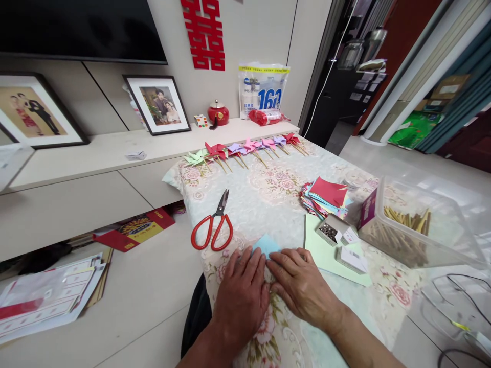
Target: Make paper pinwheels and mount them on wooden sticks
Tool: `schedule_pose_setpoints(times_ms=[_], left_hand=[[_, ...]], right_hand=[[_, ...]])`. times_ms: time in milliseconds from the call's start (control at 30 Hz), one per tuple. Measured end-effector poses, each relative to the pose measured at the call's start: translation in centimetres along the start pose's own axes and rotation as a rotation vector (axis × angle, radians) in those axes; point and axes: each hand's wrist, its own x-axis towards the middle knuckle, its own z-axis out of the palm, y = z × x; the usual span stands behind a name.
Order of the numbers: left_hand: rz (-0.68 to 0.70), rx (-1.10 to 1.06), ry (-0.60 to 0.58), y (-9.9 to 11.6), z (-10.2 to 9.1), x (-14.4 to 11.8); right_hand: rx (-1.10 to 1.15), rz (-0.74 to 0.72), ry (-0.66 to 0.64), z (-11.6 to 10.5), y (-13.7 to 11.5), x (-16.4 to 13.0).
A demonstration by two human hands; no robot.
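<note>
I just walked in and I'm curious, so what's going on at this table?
A person has both hands on a small blue paper on the flowered tablecloth; the left hand and right hand partly cover it. Red-handled scissors lie to the left. Pinwheels on sticks are lined up along the far side. On the right are a stack of coloured paper squares and a clear bin of thin sticks.

I'm looking into a home, by the look of it a living room: I see a dark screen [80, 30] on the wall above a long, low cabinet [69, 202], with framed portraits [158, 105] of a couple standing on it. A red paper cutout [203, 25] on the wall, a blue-green curtain [471, 87] and a floral cloth [253, 204] look just as domestic to me.
</note>
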Motion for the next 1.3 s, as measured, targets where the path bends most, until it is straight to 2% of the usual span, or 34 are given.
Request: schedule_pose_setpoints(times_ms=[300, 600, 967, 1167, 1300], left_hand=[[0.014, 0.072, -0.038, -0.7, -1.2, -0.9], [-0.024, 0.128, -0.050, -0.4, -1.7, -1.0], [-0.097, 0.229, 0.030, 0.2, -2.0, -1.6], [-0.036, 0.100, 0.057, 1.9, -1.1, -1.5], [-0.058, 0.157, 0.049, 2.6, -0.2, -1.2]], right_hand=[[-0.012, 0.020, 0.069, 0.0, -0.2, -0.1], [-0.076, 0.049, 0.142, 0.2, -0.5, -0.8], [-0.062, 0.095, 0.225, 0.2, -0.4, -1.1], [-0.015, 0.106, 0.204, 0.1, -0.2, -1.1], [-0.007, 0.100, 0.206, -0.1, -0.3, -1.1]])
